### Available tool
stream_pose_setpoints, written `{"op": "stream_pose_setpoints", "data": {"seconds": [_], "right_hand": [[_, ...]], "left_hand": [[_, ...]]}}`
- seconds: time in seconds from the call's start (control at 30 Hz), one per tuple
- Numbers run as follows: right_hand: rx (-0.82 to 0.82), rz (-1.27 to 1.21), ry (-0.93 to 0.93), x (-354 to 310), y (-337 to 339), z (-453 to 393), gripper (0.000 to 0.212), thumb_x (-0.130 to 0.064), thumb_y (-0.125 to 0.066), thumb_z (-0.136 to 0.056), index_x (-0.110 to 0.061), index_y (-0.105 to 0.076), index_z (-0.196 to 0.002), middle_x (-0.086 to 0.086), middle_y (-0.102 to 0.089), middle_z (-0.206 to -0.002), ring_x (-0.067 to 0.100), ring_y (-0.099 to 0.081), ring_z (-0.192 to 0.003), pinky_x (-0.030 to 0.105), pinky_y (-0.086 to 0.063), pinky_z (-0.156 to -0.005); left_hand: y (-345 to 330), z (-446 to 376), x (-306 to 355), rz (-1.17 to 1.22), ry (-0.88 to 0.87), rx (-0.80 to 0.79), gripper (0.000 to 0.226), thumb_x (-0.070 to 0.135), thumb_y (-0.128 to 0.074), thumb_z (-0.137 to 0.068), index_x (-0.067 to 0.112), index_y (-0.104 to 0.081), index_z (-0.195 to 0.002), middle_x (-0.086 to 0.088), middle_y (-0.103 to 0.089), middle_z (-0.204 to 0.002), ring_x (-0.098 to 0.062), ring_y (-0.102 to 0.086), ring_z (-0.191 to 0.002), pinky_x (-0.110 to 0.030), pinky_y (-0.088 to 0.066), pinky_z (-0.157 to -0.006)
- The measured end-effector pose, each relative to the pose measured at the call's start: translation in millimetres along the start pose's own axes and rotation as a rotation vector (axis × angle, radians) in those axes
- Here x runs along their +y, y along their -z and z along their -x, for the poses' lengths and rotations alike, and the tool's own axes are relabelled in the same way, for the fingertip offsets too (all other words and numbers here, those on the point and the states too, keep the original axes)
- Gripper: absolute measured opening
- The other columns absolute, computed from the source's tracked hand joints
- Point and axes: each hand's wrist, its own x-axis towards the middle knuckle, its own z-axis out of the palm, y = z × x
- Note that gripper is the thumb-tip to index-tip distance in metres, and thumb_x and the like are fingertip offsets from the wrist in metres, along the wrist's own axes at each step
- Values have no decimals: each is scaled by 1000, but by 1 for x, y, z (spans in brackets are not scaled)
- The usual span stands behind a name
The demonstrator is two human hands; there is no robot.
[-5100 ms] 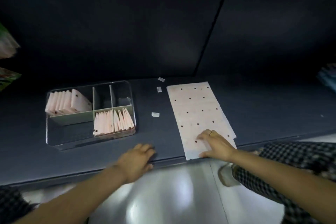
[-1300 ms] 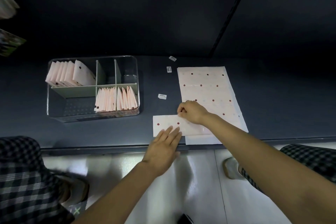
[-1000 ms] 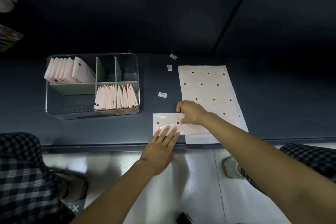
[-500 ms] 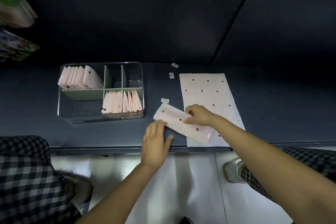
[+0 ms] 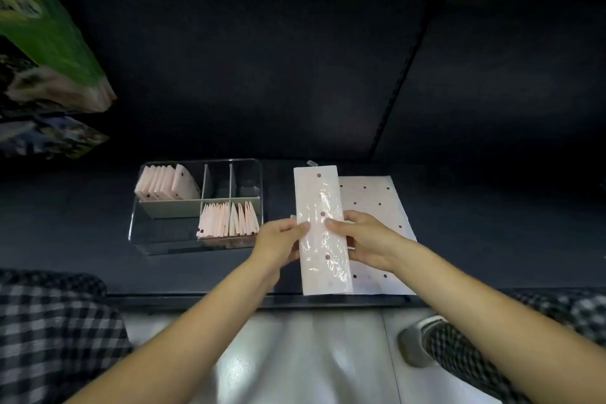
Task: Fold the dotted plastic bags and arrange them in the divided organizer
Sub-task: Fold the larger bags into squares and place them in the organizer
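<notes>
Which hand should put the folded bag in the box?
Probably the left hand: it already pinches the folded strip and is on the side nearer the organizer. The right hand pinches the strip's other edge, farther from it.

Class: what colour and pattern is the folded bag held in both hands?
Pale pink folded bag with dark red dots; head view.

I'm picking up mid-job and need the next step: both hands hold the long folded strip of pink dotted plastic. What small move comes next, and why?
Probably fold it end to end. The long pink dotted plastic strip, pinched mid-length by the left hand and right hand, is far longer than the small folded pink packets standing in the clear divided organizer.
</notes>
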Motion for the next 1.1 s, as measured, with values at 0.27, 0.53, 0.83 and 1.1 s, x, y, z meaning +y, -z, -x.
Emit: {"op": "stream_pose_setpoints", "data": {"seconds": [0.27,0.53,0.83,1.1], "right_hand": [[-74,-60,60,-18,-14,36,29,-20,-62,-89,-3,-64,-113,12,-69,-111,22,-66,-102,32,-55,-87],[55,90,256,-20,-11,40,11,-8,-64,-87,-2,-68,-95,12,-73,-95,21,-71,-85,23,-57,-70],[-22,-4,380,-22,-8,45,22,2,-60,-86,-12,-75,-84,6,-74,-88,18,-71,-82,21,-55,-67],[69,131,499,-20,-8,40,38,5,-53,-88,-19,-73,-66,-1,-69,-73,11,-68,-74,19,-53,-66]], "left_hand": [[15,31,30,33,-75,-102,13,13,-61,-90,4,-71,-92,-6,-74,-90,-13,-71,-77,-19,-53,-59],[17,42,35,-27,-117,-109,15,11,-56,-93,5,-70,-91,-7,-74,-90,-16,-71,-80,-21,-54,-61],[20,42,44,78,-131,-196,29,-3,-51,-90,14,-69,-75,-7,-71,-78,-17,-67,-65,-25,-56,-58],[18,40,45,104,-132,-169,26,9,-40,-99,14,-66,-98,-11,-68,-79,-18,-68,-66,-26,-55,-55]]}}
